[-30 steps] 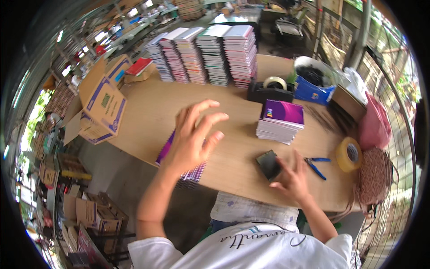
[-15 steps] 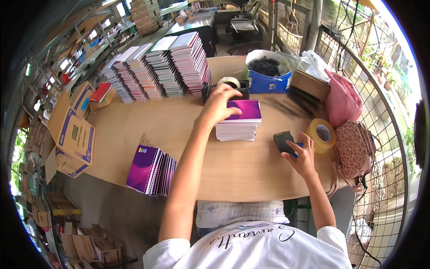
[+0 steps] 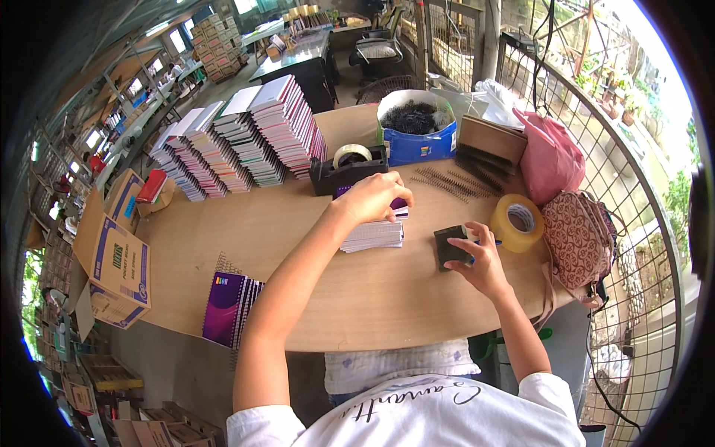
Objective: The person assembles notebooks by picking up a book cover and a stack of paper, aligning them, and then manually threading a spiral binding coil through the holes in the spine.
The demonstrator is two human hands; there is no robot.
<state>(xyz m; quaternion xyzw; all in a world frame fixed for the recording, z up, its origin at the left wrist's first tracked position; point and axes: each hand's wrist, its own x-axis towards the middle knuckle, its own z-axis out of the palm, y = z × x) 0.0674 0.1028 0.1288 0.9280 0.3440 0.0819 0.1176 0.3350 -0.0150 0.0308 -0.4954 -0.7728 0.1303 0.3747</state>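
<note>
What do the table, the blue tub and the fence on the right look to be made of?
Table: seemingly wood or laminate, matt tan with faint grain. Blue tub: probably plastic or coated card, smooth and slightly glossy. Fence: metal wire mesh, thin dark bars in a grid.

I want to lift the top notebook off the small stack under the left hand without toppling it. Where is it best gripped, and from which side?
Probably by the long near edge of the small stack, coming from the person's side. The stack lies flat, that edge faces the body unobstructed, while the left hand covers the top and the tape dispenser crowds the far side.
</note>
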